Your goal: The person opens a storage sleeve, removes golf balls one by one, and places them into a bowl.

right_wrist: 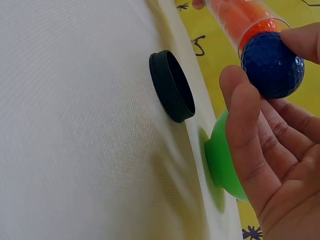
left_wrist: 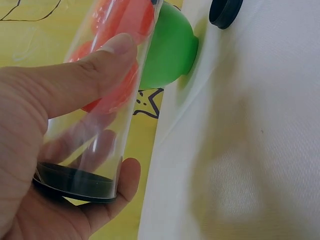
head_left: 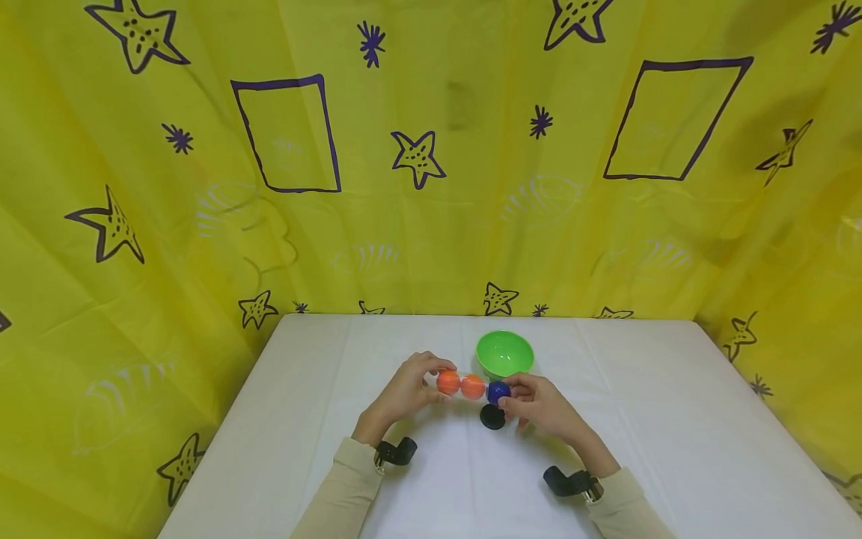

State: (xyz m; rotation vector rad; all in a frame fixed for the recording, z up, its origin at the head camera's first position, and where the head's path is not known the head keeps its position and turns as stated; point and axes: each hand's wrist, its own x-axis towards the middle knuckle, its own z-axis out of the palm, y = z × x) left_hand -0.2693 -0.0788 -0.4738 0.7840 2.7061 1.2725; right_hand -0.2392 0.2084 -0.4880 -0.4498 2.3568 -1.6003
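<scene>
Blue at the fingertips: pinching ball with right hand, gripping clear tube with left hand — could miss the rim just beside if misaligned.

Tube: clear glossy plastic; blue ball: dimpled, shiny; tablecloth: matt, textured.

No text legible; no numbers or labels.
</scene>
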